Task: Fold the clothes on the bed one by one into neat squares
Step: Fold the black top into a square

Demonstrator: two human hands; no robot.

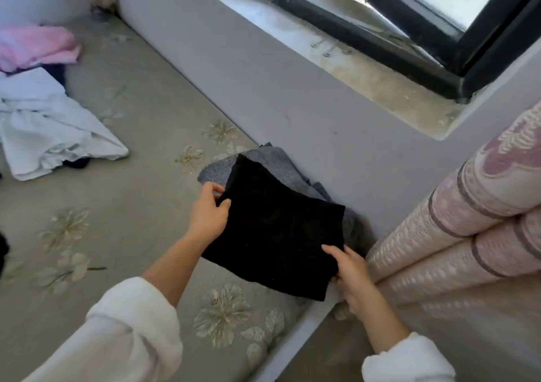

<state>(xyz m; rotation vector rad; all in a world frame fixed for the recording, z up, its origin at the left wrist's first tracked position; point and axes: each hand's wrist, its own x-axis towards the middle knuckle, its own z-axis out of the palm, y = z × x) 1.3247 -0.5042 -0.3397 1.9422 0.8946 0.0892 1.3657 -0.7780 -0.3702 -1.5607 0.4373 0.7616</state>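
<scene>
A black garment (275, 229), folded into a square, lies over a folded grey garment (263, 159) at the bed's far edge by the wall. My left hand (209, 210) pinches the black square's left edge between thumb and fingers. My right hand (349, 273) grips its near right corner, with the fingers tucked underneath. A crumpled white garment (49, 130) lies unfolded at the left of the bed, and a pink garment (35, 46) sits behind it with something dark between them.
The bed (140, 135) has a grey-green cover with flower prints. A grey wall (263, 74) and a window sill (366, 71) run along its far side. A rolled pink patterned quilt (468, 229) stands at the right.
</scene>
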